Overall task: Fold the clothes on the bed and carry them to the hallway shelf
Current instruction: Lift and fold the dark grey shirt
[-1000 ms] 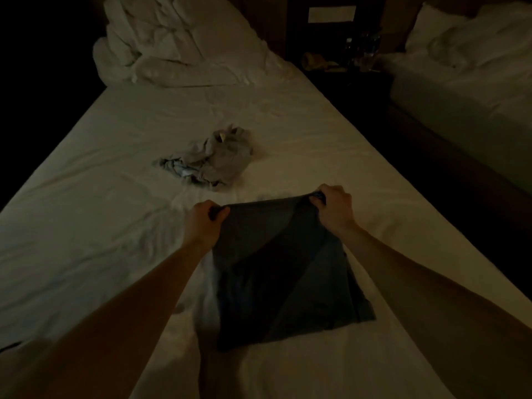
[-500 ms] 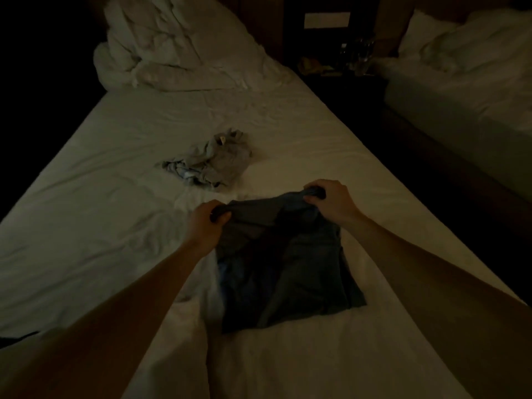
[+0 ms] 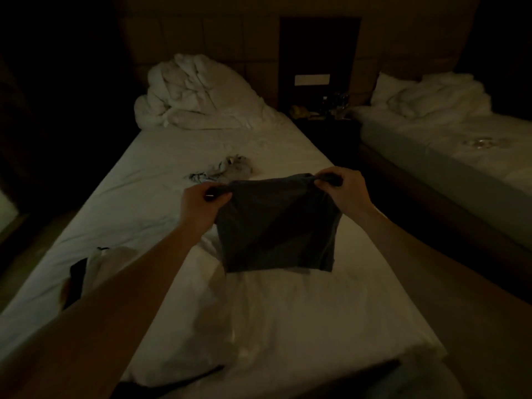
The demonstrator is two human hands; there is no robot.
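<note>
gripping dark garment [image 3: 277,226] w/ l hand [image 3: 201,208] & r hand [image 3: 344,191] above bed [image 3: 161,174]

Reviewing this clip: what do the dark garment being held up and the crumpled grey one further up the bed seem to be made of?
Dark garment: thin, soft knit fabric, probably cotton jersey, matte; it hangs limp from both hands and bunches at each grip. Crumpled grey garment: soft light cloth, maybe also cotton; it lies in loose wrinkled folds. The dim light leaves the weave of both unclear.
</note>
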